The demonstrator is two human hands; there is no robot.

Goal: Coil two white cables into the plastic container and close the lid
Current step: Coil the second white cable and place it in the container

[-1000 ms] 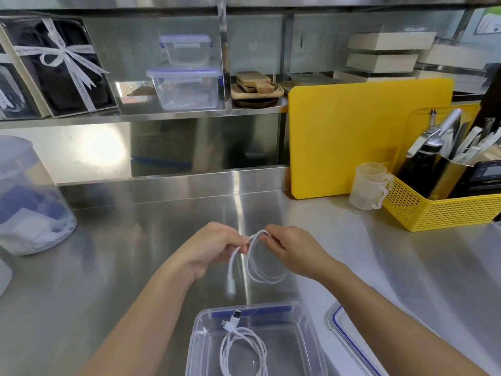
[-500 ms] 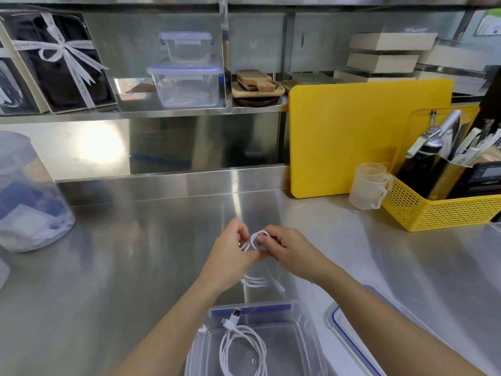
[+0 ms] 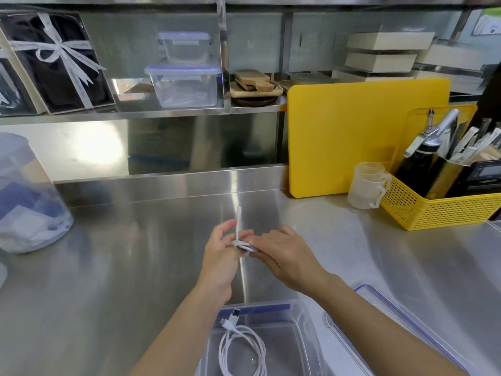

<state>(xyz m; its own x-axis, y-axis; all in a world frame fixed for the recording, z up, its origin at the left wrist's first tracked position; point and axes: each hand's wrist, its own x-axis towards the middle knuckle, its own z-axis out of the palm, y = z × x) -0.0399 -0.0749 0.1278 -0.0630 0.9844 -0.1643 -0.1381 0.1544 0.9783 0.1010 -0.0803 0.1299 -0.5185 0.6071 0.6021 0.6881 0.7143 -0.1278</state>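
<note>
Both hands meet above the steel counter, holding a small white cable bundle (image 3: 242, 244) between them. My left hand (image 3: 222, 256) grips the coil, and one plug end sticks straight up past its fingers. My right hand (image 3: 284, 253) presses on the bundle from the right. Below my wrists, at the near edge, a clear plastic container (image 3: 303, 321) stands open with another coiled white cable (image 3: 241, 351) lying inside. Its blue-rimmed clear lid (image 3: 401, 329) lies flat on the counter to the right of it.
A yellow cutting board (image 3: 360, 137) leans against the back wall. A clear measuring cup (image 3: 366, 188) and a yellow basket (image 3: 439, 210) of utensils stand at the right. A large clear jar (image 3: 24, 196) sits at the left. Stacked containers (image 3: 185, 77) rest on the shelf.
The loose hanging loops have been drawn up into a tight small bundle between my hands. One plug end now points upward. The cable in the container has not moved.
</note>
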